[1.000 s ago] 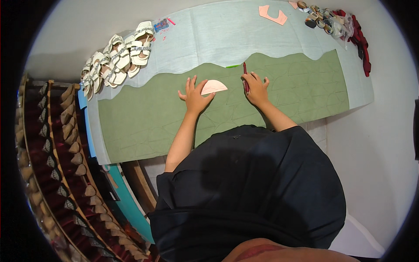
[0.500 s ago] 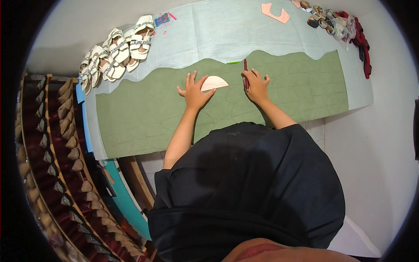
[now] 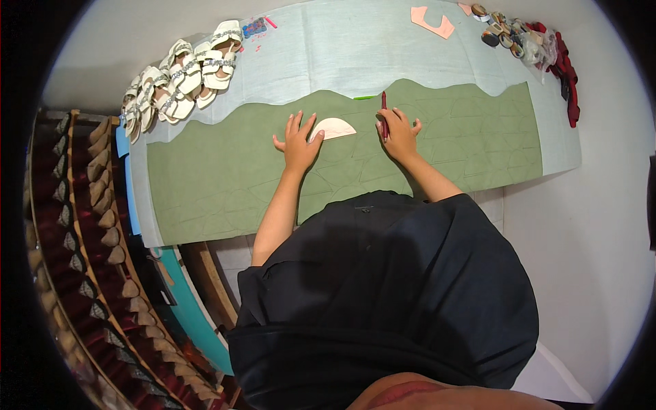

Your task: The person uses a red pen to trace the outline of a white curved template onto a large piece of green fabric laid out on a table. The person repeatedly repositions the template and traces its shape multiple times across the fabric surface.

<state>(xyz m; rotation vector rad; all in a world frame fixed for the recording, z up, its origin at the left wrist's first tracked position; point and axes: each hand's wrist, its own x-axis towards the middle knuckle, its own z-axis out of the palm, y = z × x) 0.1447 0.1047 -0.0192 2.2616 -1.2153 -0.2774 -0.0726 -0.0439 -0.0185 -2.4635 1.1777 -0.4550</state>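
Pressing my left hand flat, fingers spread, on the pale template over green material, my right hand grips a red pen.

Hands: left hand on pale template, right hand with red pen, green sheet.

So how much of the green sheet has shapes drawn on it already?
Most of the green sheet already shows traced outlines, left and right. Right now the left hand presses the pale half-round template flat while the right hand holds a red pen beside it. Little bare green seems left, mostly along the top edge.
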